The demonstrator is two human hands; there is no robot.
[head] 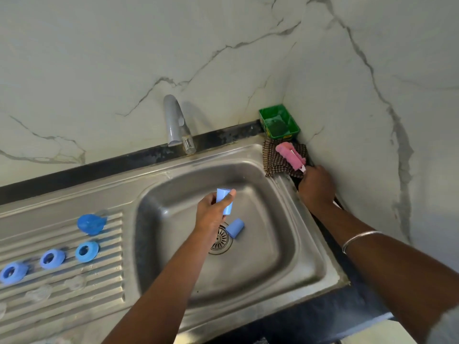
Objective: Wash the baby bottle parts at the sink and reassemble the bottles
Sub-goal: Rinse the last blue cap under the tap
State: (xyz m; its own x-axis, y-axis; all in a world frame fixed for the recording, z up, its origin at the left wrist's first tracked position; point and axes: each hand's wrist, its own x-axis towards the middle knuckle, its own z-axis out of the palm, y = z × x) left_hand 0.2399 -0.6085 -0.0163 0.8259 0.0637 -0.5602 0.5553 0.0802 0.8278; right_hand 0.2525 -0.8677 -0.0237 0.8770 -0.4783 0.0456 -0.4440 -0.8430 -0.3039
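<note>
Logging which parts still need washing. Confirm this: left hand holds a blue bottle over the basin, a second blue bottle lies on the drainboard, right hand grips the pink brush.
One error: the head view shows the second bottle lying in the basin beside the drain, not on the drainboard. The left hand does hold a bottle, and the right hand grips the brush.
</note>
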